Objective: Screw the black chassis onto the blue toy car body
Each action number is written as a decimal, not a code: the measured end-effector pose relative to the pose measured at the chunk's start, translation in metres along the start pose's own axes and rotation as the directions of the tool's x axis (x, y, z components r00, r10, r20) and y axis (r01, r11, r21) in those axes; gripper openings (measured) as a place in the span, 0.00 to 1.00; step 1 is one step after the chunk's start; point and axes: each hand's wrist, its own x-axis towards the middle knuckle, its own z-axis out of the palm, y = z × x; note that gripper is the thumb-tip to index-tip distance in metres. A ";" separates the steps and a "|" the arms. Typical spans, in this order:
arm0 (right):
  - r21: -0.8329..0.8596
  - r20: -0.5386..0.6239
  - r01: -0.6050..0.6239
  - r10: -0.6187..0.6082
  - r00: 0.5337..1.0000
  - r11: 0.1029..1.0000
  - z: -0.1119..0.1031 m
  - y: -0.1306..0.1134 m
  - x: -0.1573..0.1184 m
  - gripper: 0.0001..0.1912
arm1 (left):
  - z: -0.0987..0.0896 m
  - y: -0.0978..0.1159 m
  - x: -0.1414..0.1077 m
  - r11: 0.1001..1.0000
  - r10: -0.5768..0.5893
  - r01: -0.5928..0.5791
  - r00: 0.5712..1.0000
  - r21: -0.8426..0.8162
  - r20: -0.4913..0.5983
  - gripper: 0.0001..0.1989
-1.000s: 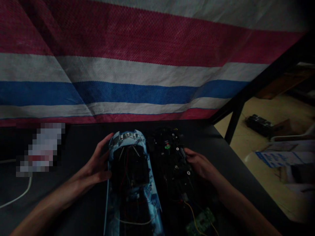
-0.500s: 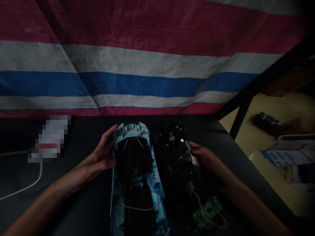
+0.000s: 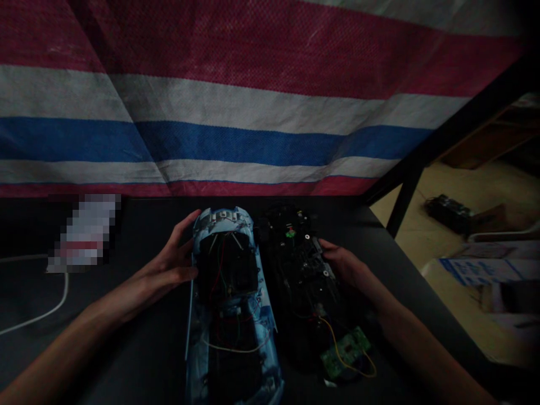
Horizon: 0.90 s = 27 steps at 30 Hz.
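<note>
A blue toy car body shell (image 3: 266,315), its inside facing up with wires in it, lies on the black table. My left hand (image 3: 175,256) holds its left edge, thumb and fingers against the side. Right beside the shell is a black car chassis (image 3: 295,264) with metal screws and thin wires. At the chassis's right side is my right hand (image 3: 348,267), its fingertips gripping the edge, partly hidden. A green circuit board (image 3: 346,353) with a yellow wire hangs off or lies near the chassis's lower end.
A striped red, white and blue sheet (image 3: 253,112) stands behind the table (image 3: 143,360). A blurred-out item (image 3: 90,230) with a white cable lies at left. Beyond the right table edge, a black frame (image 3: 405,202), a dark object (image 3: 449,214) and boxes (image 3: 485,270) show.
The view has shifted slightly, so the shell, chassis, board and both hands appear a little further left and up. Both hands keep their holds.
</note>
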 end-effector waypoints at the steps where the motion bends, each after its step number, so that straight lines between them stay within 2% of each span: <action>1: 0.006 -0.006 -0.009 0.009 1.000 1.000 0.000 0.000 0.000 0.17 | 0.000 0.000 0.000 1.000 0.003 -0.003 1.000 0.005 -0.004 0.46; 5: 0.033 -0.036 -0.046 0.047 0.998 0.998 0.002 -0.002 -0.003 0.17 | 0.000 0.000 0.001 1.000 0.023 -0.023 0.999 0.021 -0.022 0.46; 13: 0.026 -0.096 -0.048 0.050 0.994 0.999 0.008 -0.004 -0.005 0.15 | -0.001 -0.001 0.001 1.000 0.022 -0.022 1.000 -0.009 0.011 0.47; 18: 0.002 -0.010 -0.016 0.017 1.000 1.000 0.007 -0.004 -0.004 0.16 | 0.000 0.003 0.001 1.000 0.009 -0.009 1.000 -0.020 0.020 0.46; 27: -0.019 0.004 -0.008 0.008 1.000 1.000 0.000 -0.001 0.001 0.16 | 0.000 -0.002 0.001 1.000 0.020 -0.020 1.000 0.002 -0.010 0.46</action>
